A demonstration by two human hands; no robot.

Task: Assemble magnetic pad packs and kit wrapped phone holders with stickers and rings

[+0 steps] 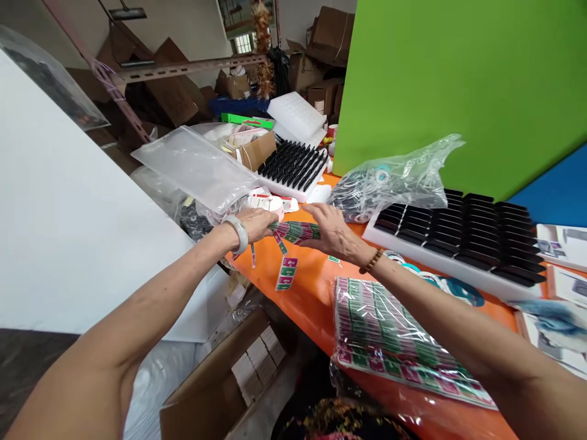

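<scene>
The left hand and right hand grip a bundle of pink-and-green strips over an orange table.
The left hand closes on the bundle's left end, the right hand on its right end. Just below the bundle lies a loose strip, its pale characters too small to read; to the bundle's lower right, a clear packet holds similar strips, their printing equally illegible.

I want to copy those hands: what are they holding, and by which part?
The left hand holds a bundle of pink-and-green strips by one end. The right hand is at the other end; its grip is partly hidden.
</scene>
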